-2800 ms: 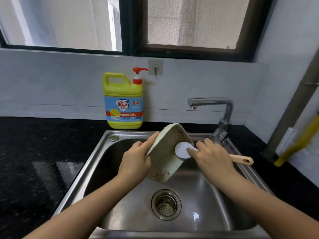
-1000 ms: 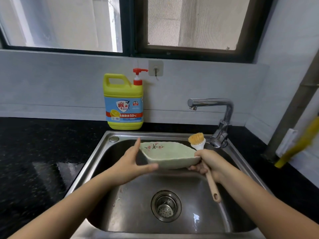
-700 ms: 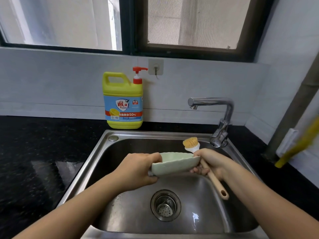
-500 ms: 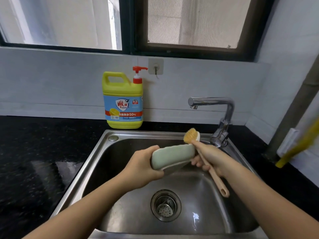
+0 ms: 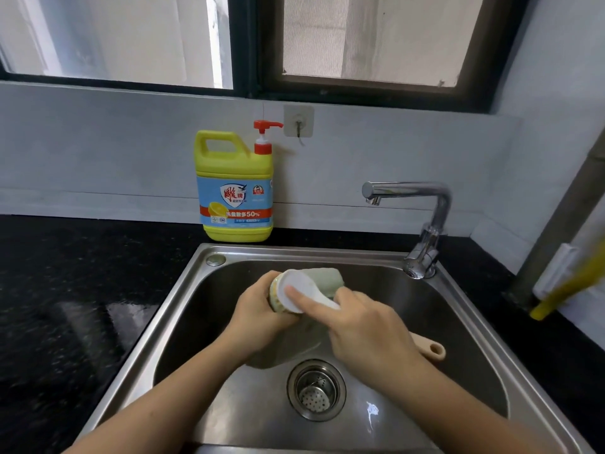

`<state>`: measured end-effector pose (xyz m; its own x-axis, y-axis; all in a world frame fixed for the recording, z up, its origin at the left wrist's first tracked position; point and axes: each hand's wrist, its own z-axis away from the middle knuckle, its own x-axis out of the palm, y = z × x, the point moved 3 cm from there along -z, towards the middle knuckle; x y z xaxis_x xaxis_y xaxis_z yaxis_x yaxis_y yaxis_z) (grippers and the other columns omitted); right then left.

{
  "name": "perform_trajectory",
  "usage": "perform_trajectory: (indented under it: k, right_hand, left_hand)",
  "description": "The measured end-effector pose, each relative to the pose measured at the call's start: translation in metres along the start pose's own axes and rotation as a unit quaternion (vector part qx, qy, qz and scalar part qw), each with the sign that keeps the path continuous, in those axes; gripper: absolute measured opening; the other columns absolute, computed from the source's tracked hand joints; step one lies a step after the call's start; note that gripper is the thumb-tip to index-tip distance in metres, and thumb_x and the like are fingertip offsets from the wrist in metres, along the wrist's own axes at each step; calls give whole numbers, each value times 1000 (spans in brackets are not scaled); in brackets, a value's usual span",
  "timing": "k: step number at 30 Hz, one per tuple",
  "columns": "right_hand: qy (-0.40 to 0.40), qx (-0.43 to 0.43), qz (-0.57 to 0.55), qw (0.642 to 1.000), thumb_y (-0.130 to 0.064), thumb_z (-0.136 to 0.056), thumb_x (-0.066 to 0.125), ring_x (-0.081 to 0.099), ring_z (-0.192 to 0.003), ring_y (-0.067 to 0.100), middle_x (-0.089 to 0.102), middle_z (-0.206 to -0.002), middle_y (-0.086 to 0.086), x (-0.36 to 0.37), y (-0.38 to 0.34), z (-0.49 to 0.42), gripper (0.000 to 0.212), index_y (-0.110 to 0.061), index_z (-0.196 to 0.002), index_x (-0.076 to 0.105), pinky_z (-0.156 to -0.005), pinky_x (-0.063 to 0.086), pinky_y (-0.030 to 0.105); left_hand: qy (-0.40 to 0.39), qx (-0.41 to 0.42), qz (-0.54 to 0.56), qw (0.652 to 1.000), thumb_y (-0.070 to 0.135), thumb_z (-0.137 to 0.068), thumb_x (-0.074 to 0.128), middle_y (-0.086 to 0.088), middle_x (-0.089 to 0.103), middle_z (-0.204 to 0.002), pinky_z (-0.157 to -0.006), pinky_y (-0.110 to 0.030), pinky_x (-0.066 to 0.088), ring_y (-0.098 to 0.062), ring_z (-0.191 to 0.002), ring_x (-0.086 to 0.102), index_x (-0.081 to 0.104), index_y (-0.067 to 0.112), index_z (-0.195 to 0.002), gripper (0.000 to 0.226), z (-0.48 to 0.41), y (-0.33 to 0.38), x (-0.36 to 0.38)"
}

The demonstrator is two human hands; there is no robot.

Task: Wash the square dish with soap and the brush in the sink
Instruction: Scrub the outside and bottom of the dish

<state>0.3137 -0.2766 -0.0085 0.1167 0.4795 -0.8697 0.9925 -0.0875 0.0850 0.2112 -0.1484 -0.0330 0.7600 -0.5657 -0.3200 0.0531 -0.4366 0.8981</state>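
Wrapping the brush (image 5: 294, 291) handle in its grip, index finger laid straight along the white head, the right hand (image 5: 366, 332) has swung the bristles from pointing up behind the square dish (image 5: 324, 280) down onto it, near its left edge. The left hand (image 5: 258, 314), fingers curled round that edge, holds the dish tilted over the sink (image 5: 183, 306), above the drain (image 5: 316, 389). Scrubbing has likely resumed on a fresh face; rinsing remains.
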Motion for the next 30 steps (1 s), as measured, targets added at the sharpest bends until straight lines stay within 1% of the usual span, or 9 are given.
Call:
perform_trajectory:
  k: [5, 8, 11, 13, 16, 18, 23, 27, 30]
  right_hand:
    - [-74, 168, -11, 983, -26, -99, 33, 48, -76, 24, 37, -83, 1, -1, 43, -3, 61, -57, -141, 0, -65, 34, 32]
    - [-105, 227, -4, 968, -19, -98, 32, 42, -70, 22, 36, -77, 0, 3, 62, 4, 66, -54, -143, -2, -64, 35, 32]
    - [-104, 207, -34, 972, -24, -99, 33, 44, -72, 21, 35, -79, 0, 0, 47, 4, 64, -56, -142, -3, -64, 35, 31]
    - [-66, 152, -30, 986, -23, -96, 39, 47, -72, 21, 35, -80, -2, -6, 24, 1, 67, -58, -141, 4, -62, 34, 30]
    - [-20, 78, -16, 997, -17, -68, 67, 48, -48, 18, 38, -64, -4, -6, -6, 5, 80, -47, -137, 39, -39, 31, 28]
    - [-14, 80, -3, 997, -16, -61, 74, 41, -43, 15, 35, -61, -5, 0, -3, 7, 85, -43, -136, 44, -36, 27, 26]
    - [-96, 228, -14, 969, -19, -97, 35, 45, -68, 20, 34, -77, 0, 3, 52, 9, 72, -54, -142, -9, -62, 39, 34]
    - [-95, 222, -35, 970, -23, -97, 36, 45, -69, 21, 36, -79, 0, -6, 40, 3, 69, -55, -142, -4, -62, 38, 33]
    - [-17, 130, 30, 991, -18, -77, 49, 49, -49, 19, 42, -65, -1, -9, 7, 2, 70, -50, -138, 34, -41, 34, 28]
  left_hand:
    - [-45, 15, -26, 999, 8, -61, 75, 5, 63, -88, -64, -13, 49, 0, -81, 60, 57, 33, -94, 45, 1, 0, -3]
    - [-41, 22, -13, 999, 12, -59, 72, 4, 64, -89, -66, -15, 51, -1, -82, 61, 58, 31, -95, 44, 1, 2, -1]
    - [-54, 21, -16, 998, 15, -59, 73, 4, 64, -91, -68, -21, 54, -4, -85, 62, 58, 31, -98, 44, 1, 1, 2]
    - [-62, 27, -20, 998, 10, -62, 76, 4, 65, -91, -69, -23, 55, -6, -85, 63, 58, 30, -97, 44, 2, -1, 3]
    - [-51, 33, -19, 998, -6, -65, 75, 1, 66, -87, -67, -17, 53, -5, -82, 65, 58, 26, -95, 46, 2, -3, 3]
    - [-42, 35, -29, 998, -3, -65, 76, 2, 64, -85, -64, -15, 51, -3, -78, 64, 58, 25, -92, 43, 1, -3, 1]
    - [-27, 46, -40, 998, 10, -60, 76, 7, 63, -88, -65, -10, 47, 3, -80, 59, 55, 33, -92, 44, 0, 3, -4]
    - [-56, 51, -59, 995, 11, -61, 77, 7, 63, -85, -66, -13, 49, 1, -82, 60, 55, 34, -90, 43, 4, 5, 4]
    - [-53, 36, -53, 997, 8, -60, 77, 7, 66, -86, -68, -13, 51, 2, -85, 63, 55, 38, -92, 49, 4, 3, 8]
